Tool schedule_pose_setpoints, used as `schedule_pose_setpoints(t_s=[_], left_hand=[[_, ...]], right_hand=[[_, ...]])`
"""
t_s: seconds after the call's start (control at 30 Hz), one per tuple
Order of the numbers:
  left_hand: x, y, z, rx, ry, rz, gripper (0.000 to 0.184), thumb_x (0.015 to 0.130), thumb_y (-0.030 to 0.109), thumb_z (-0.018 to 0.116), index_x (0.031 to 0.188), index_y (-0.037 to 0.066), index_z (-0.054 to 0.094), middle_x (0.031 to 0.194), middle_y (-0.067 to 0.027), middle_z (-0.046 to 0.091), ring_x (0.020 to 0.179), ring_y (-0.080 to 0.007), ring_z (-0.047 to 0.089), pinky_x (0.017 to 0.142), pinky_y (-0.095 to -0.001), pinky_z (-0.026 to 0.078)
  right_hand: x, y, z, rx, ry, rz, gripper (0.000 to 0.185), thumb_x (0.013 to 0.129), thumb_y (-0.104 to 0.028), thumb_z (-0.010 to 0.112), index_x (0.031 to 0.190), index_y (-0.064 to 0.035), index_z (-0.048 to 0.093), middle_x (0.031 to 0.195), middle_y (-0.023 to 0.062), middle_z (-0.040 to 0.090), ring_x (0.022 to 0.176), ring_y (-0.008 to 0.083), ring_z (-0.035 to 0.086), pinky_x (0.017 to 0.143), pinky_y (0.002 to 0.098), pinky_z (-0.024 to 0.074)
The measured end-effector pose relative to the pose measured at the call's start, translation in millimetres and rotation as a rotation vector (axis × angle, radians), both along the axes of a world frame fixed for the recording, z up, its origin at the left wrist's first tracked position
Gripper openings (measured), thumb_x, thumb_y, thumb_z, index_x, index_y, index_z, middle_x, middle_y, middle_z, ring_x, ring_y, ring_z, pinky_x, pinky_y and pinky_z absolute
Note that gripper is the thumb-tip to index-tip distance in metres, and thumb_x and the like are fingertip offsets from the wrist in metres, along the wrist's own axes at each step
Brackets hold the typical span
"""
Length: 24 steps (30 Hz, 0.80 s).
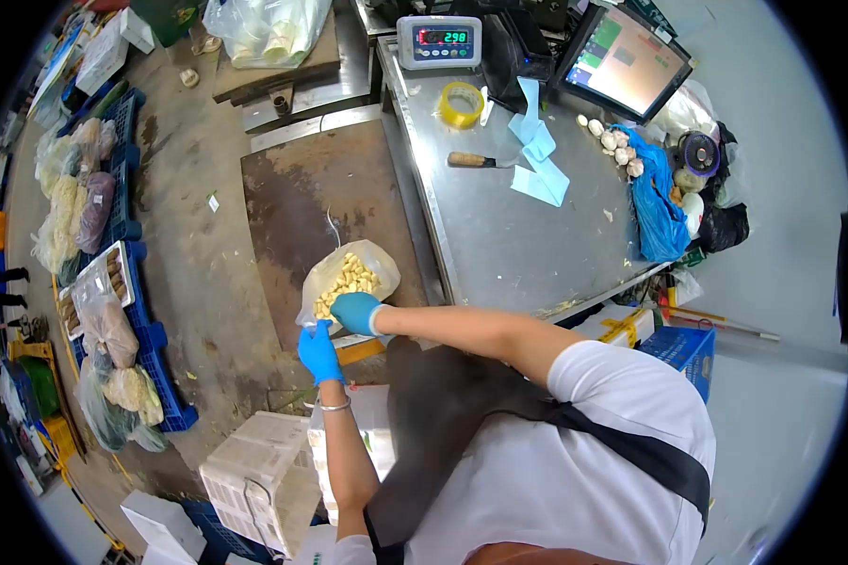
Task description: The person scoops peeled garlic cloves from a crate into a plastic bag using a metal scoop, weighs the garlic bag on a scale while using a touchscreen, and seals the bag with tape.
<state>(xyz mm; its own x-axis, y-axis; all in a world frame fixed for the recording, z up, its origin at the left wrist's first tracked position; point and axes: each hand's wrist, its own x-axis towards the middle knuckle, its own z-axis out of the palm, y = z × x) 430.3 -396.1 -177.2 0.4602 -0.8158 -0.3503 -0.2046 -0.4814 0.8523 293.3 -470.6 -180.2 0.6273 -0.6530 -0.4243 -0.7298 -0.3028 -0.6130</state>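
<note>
A clear plastic bag (383, 267) lies on the brown-stained platform of a floor scale (292, 212). Its mouth gapes, showing many pale yellow pieces that look like peeled garlic cloves (353, 277). My left hand (319, 354), in a blue glove, pinches the bag's near left edge. Curled over the near rim beside it is my right hand (356, 313), in a teal glove, close against the cloves. Its fingertips are partly hidden, but they appear closed on the plastic.
A steel table (528, 250) to the right bears a lit scale display (440, 42), yellow tape (461, 104), a wooden-handled tool (471, 160) and a touchscreen (625, 61). Bagged produce fills blue crates (151, 353) at left. White foam boxes (259, 461) stand near my left arm.
</note>
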Motion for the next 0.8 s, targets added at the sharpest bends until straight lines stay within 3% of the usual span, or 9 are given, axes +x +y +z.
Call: schedule_pose_setpoints(t_s=[0.2, 0.37, 0.4, 0.5, 0.57, 0.63, 0.67, 0.73, 0.8], left_hand=[[-12.1, 6.6, 16.4, 0.003, -0.052, 0.003, 0.025, 0.083, 0.021, 0.069, 0.083, -0.002, 0.061, 0.074, -0.0079, 0.059, 0.066, -0.0177, 0.049, 0.066, -0.0343, 0.044], [-18.9, 13.1, 23.6, -0.053, -0.044, 0.032, 0.023, 0.088, 0.019, 0.065, 0.08, -0.003, 0.06, 0.07, -0.0007, 0.048, 0.068, -0.0106, 0.04, 0.062, -0.0297, 0.04], [-15.2, 16.0, 18.0, -0.024, -0.084, 0.01, 0.023, 0.089, 0.019, 0.064, 0.084, -0.003, 0.061, 0.073, -0.0019, 0.053, 0.07, -0.0115, 0.042, 0.066, -0.0301, 0.042], [-10.7, 10.9, 9.9, -0.092, -0.012, -0.035, 0.022, 0.09, 0.018, 0.062, 0.091, -0.004, 0.06, 0.08, -0.0098, 0.057, 0.071, -0.0188, 0.047, 0.068, -0.0343, 0.043], [-7.6, 6.7, 10.6, 0.001, -0.195, -0.102, 0.029, 0.091, 0.024, 0.06, 0.083, -0.003, 0.054, 0.079, -0.0079, 0.054, 0.072, -0.0187, 0.045, 0.069, -0.0366, 0.043], [1.9, 6.1, 1.8, 0.016, -0.144, -0.166, 0.031, 0.091, 0.025, 0.06, 0.077, -0.001, 0.05, 0.076, -0.0042, 0.049, 0.071, -0.0168, 0.042, 0.068, -0.0365, 0.042], [-0.5, 7.9, 1.2, -0.088, -0.209, -0.156, 0.031, 0.09, 0.024, 0.06, 0.074, 0.0, 0.047, 0.072, -0.0027, 0.046, 0.069, -0.0155, 0.038, 0.064, -0.0363, 0.04], [5.9, 4.9, 5.8, -0.039, -0.105, -0.227, 0.029, 0.088, 0.021, 0.06, 0.074, -0.001, 0.048, 0.072, -0.0041, 0.046, 0.069, -0.0175, 0.038, 0.065, -0.0376, 0.039], [4.6, 4.8, 23.1, -0.008, -0.161, -0.286, 0.033, 0.087, 0.021, 0.063, 0.088, -0.011, 0.054, 0.083, -0.0109, 0.055, 0.074, -0.0215, 0.044, 0.07, -0.0399, 0.042]], right_hand=[[21.7, -8.1, -104.7, -0.419, 0.12, -0.068, 0.036, 0.086, -0.02, 0.056, 0.121, -0.0111, 0.059, 0.126, 0.016, 0.055, 0.118, 0.032, 0.052, 0.098, 0.0442, 0.0419], [11.1, -11.3, -109.1, -0.404, 0.111, -0.031, 0.046, 0.085, -0.022, 0.059, 0.13, -0.013, 0.051, 0.135, 0.0151, 0.048, 0.123, 0.0324, 0.047, 0.102, 0.0432, 0.039], [10.5, -12.9, -106.4, -0.402, 0.105, -0.016, 0.048, 0.085, -0.022, 0.059, 0.132, -0.0134, 0.049, 0.136, 0.0149, 0.046, 0.124, 0.0324, 0.046, 0.102, 0.043, 0.0385], [-0.9, -7.7, -70.5, -0.414, 0.021, -0.007, 0.055, 0.085, -0.023, 0.061, 0.137, -0.0146, 0.044, 0.141, 0.0144, 0.042, 0.128, 0.0326, 0.043, 0.105, 0.0424, 0.0367], [-23.9, 12.6, -17.6, -0.366, -0.095, -0.026, 0.06, 0.085, -0.023, 0.062, 0.141, -0.0154, 0.041, 0.144, 0.014, 0.039, 0.13, 0.0328, 0.041, 0.106, 0.042, 0.0356], [-67.2, 40.9, 60.7, -0.141, -0.19, -0.111, 0.059, 0.085, -0.023, 0.061, 0.14, -0.0145, 0.041, 0.144, 0.015, 0.039, 0.129, 0.0334, 0.041, 0.107, 0.041, 0.0346], [-92.9, 62.7, 90.2, -0.042, -0.247, -0.175, 0.059, 0.086, -0.023, 0.061, 0.14, -0.0141, 0.041, 0.143, 0.0155, 0.04, 0.129, 0.0337, 0.041, 0.107, 0.0405, 0.0341], [-164.3, 106.2, 112.8, -0.173, -0.371, -0.465, 0.056, 0.087, -0.022, 0.06, 0.14, -0.014, 0.042, 0.144, 0.0144, 0.039, 0.127, 0.0323, 0.044, 0.105, 0.0406, 0.0367], [-250.2, 157.1, 141.1, -0.362, -0.303, -0.76, 0.055, 0.088, -0.021, 0.06, 0.139, -0.013, 0.043, 0.144, 0.0141, 0.04, 0.125, 0.0309, 0.046, 0.103, 0.0407, 0.0388]])
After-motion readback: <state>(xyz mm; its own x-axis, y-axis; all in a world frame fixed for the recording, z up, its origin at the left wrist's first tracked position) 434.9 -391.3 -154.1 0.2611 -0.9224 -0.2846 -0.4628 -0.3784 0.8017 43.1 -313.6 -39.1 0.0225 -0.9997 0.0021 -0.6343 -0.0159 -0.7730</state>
